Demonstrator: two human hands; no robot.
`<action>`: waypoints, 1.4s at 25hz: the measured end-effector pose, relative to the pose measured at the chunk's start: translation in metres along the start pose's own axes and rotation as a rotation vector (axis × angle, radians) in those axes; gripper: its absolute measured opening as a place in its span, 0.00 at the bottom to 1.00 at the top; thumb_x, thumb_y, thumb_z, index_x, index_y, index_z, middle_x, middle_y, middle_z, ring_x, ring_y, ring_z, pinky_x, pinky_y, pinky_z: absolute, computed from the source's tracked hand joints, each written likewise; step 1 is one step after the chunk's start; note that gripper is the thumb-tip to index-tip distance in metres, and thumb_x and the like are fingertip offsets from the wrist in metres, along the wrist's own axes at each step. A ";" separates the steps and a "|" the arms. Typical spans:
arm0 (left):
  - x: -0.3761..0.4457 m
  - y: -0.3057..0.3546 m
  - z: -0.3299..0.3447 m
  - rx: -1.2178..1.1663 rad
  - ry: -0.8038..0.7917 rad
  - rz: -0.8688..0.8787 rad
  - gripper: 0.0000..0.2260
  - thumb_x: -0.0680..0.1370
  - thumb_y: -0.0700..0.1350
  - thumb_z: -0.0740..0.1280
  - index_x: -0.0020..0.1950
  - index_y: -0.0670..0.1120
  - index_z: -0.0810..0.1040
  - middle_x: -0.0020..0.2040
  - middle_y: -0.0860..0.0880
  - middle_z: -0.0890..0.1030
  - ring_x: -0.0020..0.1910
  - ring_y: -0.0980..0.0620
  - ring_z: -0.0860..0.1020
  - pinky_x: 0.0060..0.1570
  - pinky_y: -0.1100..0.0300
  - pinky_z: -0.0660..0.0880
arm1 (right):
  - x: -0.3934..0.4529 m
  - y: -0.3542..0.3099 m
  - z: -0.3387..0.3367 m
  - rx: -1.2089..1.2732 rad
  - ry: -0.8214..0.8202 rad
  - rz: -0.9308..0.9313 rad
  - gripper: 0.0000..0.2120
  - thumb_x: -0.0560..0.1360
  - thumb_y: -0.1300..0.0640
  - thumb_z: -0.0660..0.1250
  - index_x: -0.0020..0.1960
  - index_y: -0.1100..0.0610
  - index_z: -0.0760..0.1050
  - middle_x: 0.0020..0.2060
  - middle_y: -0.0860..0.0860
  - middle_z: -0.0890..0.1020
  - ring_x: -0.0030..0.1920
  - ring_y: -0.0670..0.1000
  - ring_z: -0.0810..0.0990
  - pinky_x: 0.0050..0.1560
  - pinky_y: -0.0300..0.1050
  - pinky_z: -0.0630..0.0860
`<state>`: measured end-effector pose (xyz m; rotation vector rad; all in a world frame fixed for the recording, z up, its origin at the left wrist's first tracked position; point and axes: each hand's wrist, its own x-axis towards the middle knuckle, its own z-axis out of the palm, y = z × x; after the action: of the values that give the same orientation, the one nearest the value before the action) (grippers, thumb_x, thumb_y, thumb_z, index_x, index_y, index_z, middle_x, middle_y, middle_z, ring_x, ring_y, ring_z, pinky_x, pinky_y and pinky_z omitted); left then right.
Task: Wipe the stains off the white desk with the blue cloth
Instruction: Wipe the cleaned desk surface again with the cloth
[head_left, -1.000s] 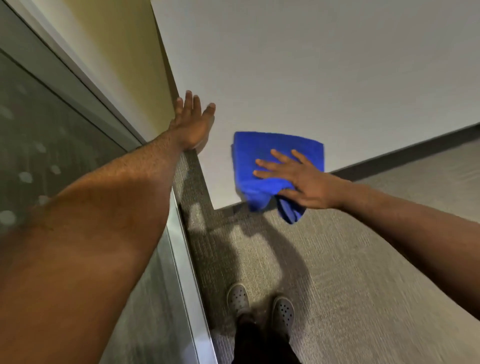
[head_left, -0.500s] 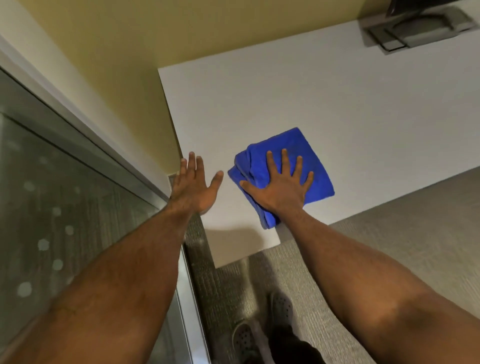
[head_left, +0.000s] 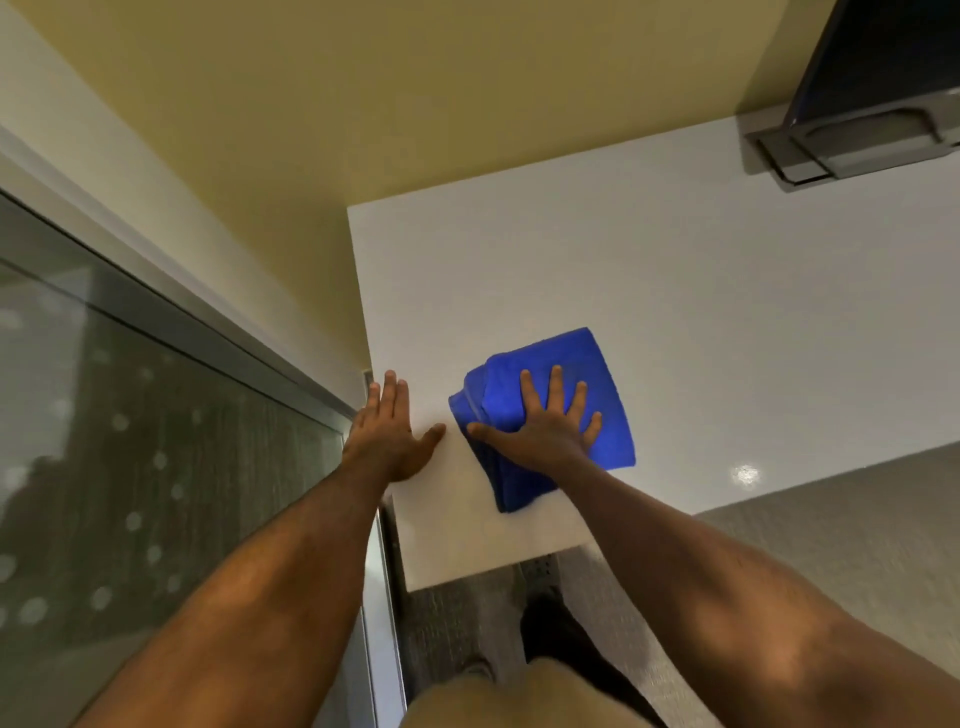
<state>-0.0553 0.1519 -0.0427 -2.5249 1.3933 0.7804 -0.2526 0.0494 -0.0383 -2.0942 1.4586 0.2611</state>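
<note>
The folded blue cloth (head_left: 597, 364) lies on the white desk (head_left: 675, 270), near its front left corner. My right hand (head_left: 545, 431) presses flat on the cloth with fingers spread, covering its lower middle. My left hand (head_left: 387, 436) rests palm down on the desk's left edge, fingers apart, holding nothing, a short gap from the cloth. I cannot make out any stains on the desk top; a small bright glint (head_left: 745, 474) shows near the front edge.
A dark monitor (head_left: 883, 52) on a grey stand (head_left: 852, 150) sits at the desk's far right. A yellow wall (head_left: 363, 104) runs behind the desk and a glass partition (head_left: 130, 441) stands at the left. Grey carpet (head_left: 831, 530) lies below the front edge.
My right hand has pushed the cloth from the front edge farther onto the desk. My left hand has stayed at the left edge. The view has tilted up, showing the monitor.
</note>
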 end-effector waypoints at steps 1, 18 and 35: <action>0.000 0.004 -0.007 -0.003 -0.005 -0.010 0.41 0.78 0.66 0.54 0.79 0.42 0.42 0.80 0.42 0.41 0.79 0.42 0.44 0.76 0.46 0.50 | 0.003 0.004 -0.012 -0.005 -0.088 -0.020 0.54 0.55 0.15 0.50 0.74 0.38 0.41 0.77 0.48 0.39 0.75 0.61 0.37 0.69 0.70 0.46; -0.014 0.123 -0.014 -0.874 0.050 -0.472 0.14 0.74 0.49 0.71 0.54 0.45 0.73 0.56 0.45 0.76 0.50 0.46 0.79 0.54 0.50 0.80 | 0.036 0.062 -0.082 0.329 0.032 0.059 0.14 0.74 0.55 0.67 0.59 0.56 0.72 0.56 0.54 0.76 0.50 0.53 0.76 0.47 0.46 0.73; 0.012 0.091 -0.078 -0.790 0.447 -0.157 0.13 0.80 0.39 0.62 0.64 0.46 0.78 0.56 0.44 0.76 0.53 0.46 0.77 0.52 0.63 0.71 | 0.088 0.005 -0.118 0.370 0.131 -0.452 0.16 0.74 0.64 0.65 0.61 0.56 0.77 0.56 0.55 0.80 0.54 0.56 0.79 0.53 0.37 0.69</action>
<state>-0.0966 0.0630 0.0283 -3.5471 1.0942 0.9025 -0.2417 -0.0870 0.0162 -2.0831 0.9684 -0.3025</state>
